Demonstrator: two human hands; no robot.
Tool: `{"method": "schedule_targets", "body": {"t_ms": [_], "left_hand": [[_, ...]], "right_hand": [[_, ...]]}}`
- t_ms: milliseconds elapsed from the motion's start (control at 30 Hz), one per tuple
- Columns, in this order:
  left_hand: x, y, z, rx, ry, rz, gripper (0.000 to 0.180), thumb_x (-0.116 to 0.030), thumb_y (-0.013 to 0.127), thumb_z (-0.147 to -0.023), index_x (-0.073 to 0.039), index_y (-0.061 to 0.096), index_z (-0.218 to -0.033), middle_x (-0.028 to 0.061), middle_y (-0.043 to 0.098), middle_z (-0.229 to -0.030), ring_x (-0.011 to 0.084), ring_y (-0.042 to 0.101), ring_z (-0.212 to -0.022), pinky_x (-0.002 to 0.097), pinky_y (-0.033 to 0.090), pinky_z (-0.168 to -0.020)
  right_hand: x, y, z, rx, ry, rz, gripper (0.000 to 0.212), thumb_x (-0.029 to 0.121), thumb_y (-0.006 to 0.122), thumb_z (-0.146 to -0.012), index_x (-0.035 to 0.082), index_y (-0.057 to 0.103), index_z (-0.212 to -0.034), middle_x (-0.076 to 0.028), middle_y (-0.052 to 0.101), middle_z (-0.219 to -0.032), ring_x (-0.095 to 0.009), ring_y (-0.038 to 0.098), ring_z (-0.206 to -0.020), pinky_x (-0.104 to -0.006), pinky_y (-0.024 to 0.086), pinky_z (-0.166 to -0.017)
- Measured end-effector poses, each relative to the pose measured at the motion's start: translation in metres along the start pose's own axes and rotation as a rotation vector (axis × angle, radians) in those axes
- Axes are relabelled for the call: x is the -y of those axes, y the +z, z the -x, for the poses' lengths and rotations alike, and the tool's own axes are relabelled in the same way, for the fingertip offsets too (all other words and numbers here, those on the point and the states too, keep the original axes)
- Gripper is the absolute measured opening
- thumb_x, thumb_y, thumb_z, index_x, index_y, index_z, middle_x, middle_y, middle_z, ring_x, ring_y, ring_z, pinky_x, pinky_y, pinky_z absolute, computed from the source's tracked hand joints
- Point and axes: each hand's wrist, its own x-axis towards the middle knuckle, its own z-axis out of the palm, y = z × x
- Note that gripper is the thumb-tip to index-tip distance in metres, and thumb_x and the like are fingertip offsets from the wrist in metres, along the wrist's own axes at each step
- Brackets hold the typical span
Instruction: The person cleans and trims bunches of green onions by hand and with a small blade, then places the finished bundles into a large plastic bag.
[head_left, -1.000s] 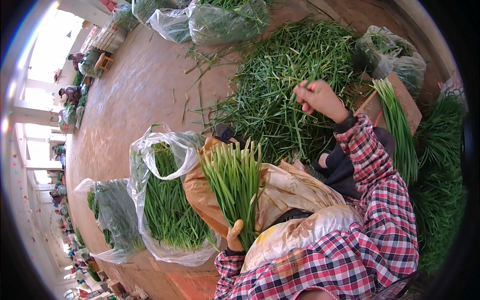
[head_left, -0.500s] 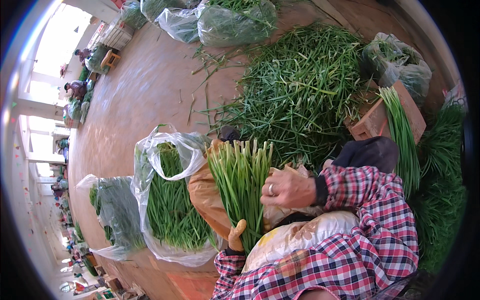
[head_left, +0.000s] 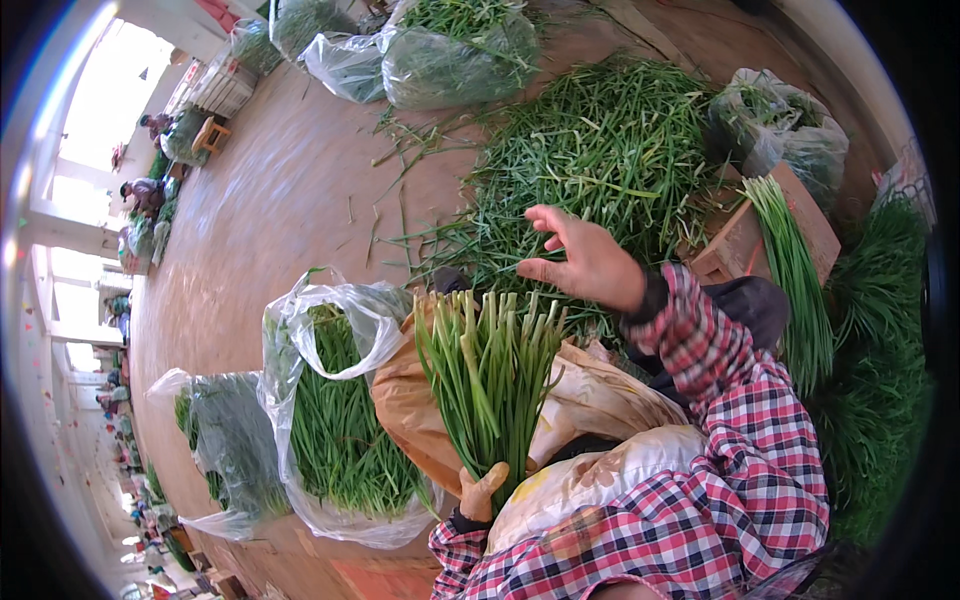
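Observation:
My left hand is closed round the lower, leafy end of a bunch of garlic chives. The bunch stands upright over my lap, its pale cut ends pointing away from me. My right hand is raised beyond those cut ends, its fingers apart and nothing in them. Under and past it lies a large loose heap of green leaves and stalks. A stained cloth covers my lap.
To my left, an open clear plastic bag holds more chives, with another filled bag beside it. A wooden box at right has a neat bunch leaning on it. Stuffed bags sit at the back. Other people work far left.
My right hand has left the side of the bunch, moving up and away toward the heap, and its fingers have opened. My left hand still grips the bunch, which is tilted slightly more to the right.

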Motion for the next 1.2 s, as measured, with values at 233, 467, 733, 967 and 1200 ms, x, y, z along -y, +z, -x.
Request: {"method": "schedule_targets", "body": {"t_ms": [233, 467, 733, 967, 1200], "left_hand": [[0.039, -0.039, -0.005, 0.086, 0.015, 0.214, 0.062, -0.029, 0.070, -0.078, 0.004, 0.045, -0.124, 0.0137, 0.057, -0.113, 0.0248, 0.061, -0.092, 0.0372, 0.051, -0.081], [0.034, -0.033, -0.001, 0.031, -0.097, 0.293, 0.068, -0.040, 0.060, -0.081, 0.007, 0.041, -0.126, 0.0228, 0.058, -0.111, 0.0301, 0.061, -0.093, 0.0395, 0.050, -0.084], [0.022, -0.018, -0.004, 0.136, -0.077, 0.266, 0.065, -0.037, 0.059, -0.082, 0.006, 0.040, -0.127, 0.0213, 0.056, -0.115, 0.0301, 0.060, -0.096, 0.0391, 0.050, -0.084], [0.006, 0.000, 0.003, 0.107, -0.101, 0.321, 0.070, -0.045, 0.059, -0.082, 0.005, 0.040, -0.128, 0.0224, 0.056, -0.113, 0.0299, 0.061, -0.091, 0.0388, 0.050, -0.081], [0.008, -0.002, 0.000, 0.096, -0.098, 0.308, 0.074, -0.049, 0.055, -0.083, 0.006, 0.038, -0.128, 0.0264, 0.057, -0.111, 0.0291, 0.063, -0.087, 0.0393, 0.054, -0.078]], "right_hand": [[0.001, -0.003, -0.006, 0.790, 0.065, -0.286, 0.018, 0.019, 0.062, -0.085, 0.002, 0.059, -0.082, -0.006, 0.057, -0.063, -0.015, 0.051, -0.057, -0.0294, 0.042, -0.054], [-0.024, -0.040, -0.031, -0.234, -0.502, 0.550, 0.013, 0.006, 0.055, -0.074, 0.003, 0.049, -0.085, -0.014, 0.054, -0.073, -0.030, 0.057, -0.068, -0.0423, 0.046, -0.061], [0.003, -0.015, -0.013, 0.747, -0.016, 0.133, 0.042, 0.051, 0.050, -0.086, 0.013, 0.068, -0.084, -0.007, 0.065, -0.083, -0.024, 0.061, -0.079, -0.0432, 0.038, -0.073], [-0.011, -0.016, -0.018, 0.246, -0.222, 0.497, 0.013, 0.022, 0.058, -0.078, 0.010, 0.059, -0.073, -0.009, 0.057, -0.070, -0.026, 0.058, -0.075, -0.0399, 0.039, -0.075], [0.007, -0.031, -0.015, 0.215, 0.237, 0.126, 0.038, 0.025, 0.063, -0.078, -0.001, 0.052, -0.104, -0.015, 0.058, -0.089, -0.032, 0.059, -0.068, -0.0391, 0.048, -0.068]]}}
